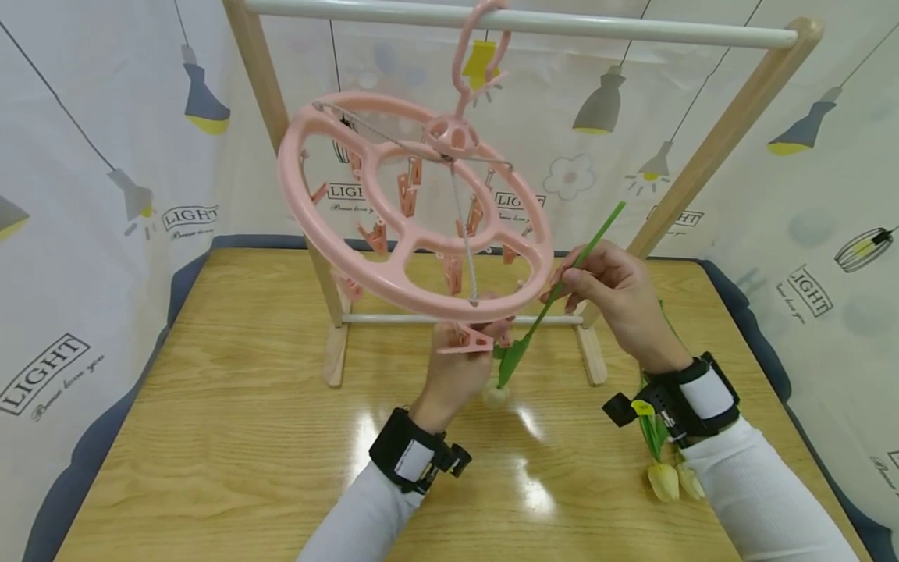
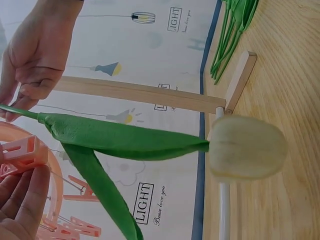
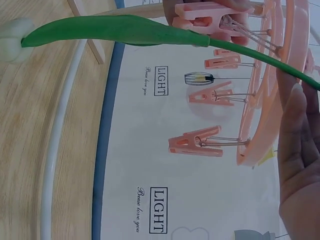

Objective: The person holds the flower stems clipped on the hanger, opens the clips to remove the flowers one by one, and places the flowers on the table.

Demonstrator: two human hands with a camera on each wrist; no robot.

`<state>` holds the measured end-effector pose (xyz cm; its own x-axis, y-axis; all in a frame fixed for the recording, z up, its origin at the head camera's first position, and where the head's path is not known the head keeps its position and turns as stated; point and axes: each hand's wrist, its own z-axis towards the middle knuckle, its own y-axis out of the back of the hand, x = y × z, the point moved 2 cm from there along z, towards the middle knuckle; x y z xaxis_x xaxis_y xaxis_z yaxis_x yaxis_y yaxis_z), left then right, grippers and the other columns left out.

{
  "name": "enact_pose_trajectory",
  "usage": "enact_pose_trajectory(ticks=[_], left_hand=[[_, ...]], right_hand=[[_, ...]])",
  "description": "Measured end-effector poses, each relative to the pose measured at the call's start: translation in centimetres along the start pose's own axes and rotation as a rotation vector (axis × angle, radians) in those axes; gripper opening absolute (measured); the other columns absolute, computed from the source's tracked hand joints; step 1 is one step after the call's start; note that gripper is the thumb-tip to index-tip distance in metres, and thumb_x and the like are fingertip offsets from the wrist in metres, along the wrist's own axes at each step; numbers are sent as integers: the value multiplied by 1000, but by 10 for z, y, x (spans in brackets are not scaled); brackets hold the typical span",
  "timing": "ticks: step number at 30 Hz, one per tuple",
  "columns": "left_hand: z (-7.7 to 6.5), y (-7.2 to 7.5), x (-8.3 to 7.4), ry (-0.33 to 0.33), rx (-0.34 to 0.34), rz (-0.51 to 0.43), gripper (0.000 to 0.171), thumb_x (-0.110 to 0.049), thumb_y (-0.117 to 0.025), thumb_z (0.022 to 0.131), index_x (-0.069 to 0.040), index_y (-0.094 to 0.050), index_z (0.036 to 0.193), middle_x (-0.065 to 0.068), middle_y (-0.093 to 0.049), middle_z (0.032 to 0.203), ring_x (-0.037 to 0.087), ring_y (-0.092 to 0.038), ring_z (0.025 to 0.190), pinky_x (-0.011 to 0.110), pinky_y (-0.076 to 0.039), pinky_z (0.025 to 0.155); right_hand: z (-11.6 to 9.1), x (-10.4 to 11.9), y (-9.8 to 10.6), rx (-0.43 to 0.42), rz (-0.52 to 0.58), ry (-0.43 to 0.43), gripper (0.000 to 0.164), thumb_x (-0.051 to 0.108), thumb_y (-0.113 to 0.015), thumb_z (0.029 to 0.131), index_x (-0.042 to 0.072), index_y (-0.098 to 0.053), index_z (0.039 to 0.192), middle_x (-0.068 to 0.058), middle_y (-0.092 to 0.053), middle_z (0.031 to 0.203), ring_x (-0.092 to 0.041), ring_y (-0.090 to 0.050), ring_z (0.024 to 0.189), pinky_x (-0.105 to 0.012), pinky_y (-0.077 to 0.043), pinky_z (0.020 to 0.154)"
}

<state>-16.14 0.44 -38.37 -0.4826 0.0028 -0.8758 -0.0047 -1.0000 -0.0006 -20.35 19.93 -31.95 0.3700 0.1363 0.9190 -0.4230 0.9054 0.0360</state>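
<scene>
My left hand [image 1: 455, 373] grips a pink clothespin [image 1: 477, 340] that hangs under the near rim of a round pink drying hanger [image 1: 319, 230]. A white tulip [image 1: 513, 363] is in my right hand [image 1: 623, 300], its green stem pinched between thumb and fingers. The flower points down and the stem slants up to the right. In the left wrist view the tulip's white head [image 2: 247, 148] and two green leaves show whole. The right wrist view has the stem crossing right beside the gripped clothespin [image 3: 212, 19].
The hanger hooks over the white bar [image 1: 604, 25] of a wooden stand [image 1: 730, 129]. Several other clothespins [image 1: 453, 273] dangle from its ring. More tulips [image 1: 663, 481] lie on the wooden table [image 1: 232, 437] under my right forearm. Printed cloth [image 1: 808, 218] surrounds the table.
</scene>
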Motion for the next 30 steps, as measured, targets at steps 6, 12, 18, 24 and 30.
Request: enact_pose_trajectory(ticks=[6, 12, 18, 24, 30], left_hand=[[-1, 2, 1, 20, 52, -28, 15, 0, -65, 92, 4, -68, 106, 19, -68, 81, 27, -61, 66, 35, -56, 61], [3, 4, 2, 73, 90, -57, 20, -6, -62, 95, 2, -66, 113, 19, -68, 91, 25, -62, 76, 28, -56, 69], [2, 4, 2, 118, 140, -32, 34, -3, -59, 96, 1, -59, 130, 22, -68, 100, 26, -60, 75, 20, -52, 67], [-2, 4, 4, 169, 199, -30, 39, -8, -55, 100, -5, -54, 138, 20, -68, 117, 24, -65, 94, 21, -54, 78], [-4, 5, 6, 194, 230, -60, 39, -13, -53, 101, -9, -53, 140, 19, -66, 118, 28, -64, 102, 25, -55, 82]], right_hand=[[1, 2, 3, -12, -31, 7, 11, -4, -54, 98, 3, -62, 101, -2, -73, 87, -12, -70, 74, -21, -56, 61], [5, 7, 10, -43, -52, 37, 11, -5, -54, 97, 1, -62, 102, -3, -73, 89, -14, -69, 77, -21, -54, 61], [5, 10, 17, -74, -58, 54, 13, -6, -54, 97, 1, -63, 104, -3, -72, 90, -13, -68, 77, -20, -53, 61], [4, 15, 29, -158, -79, 66, 11, -6, -55, 97, -1, -63, 103, -4, -72, 88, -13, -69, 73, -21, -51, 59], [2, 20, 43, -159, -10, 82, 15, -8, -53, 97, -3, -63, 107, -6, -72, 88, -15, -70, 75, -22, -49, 58]])
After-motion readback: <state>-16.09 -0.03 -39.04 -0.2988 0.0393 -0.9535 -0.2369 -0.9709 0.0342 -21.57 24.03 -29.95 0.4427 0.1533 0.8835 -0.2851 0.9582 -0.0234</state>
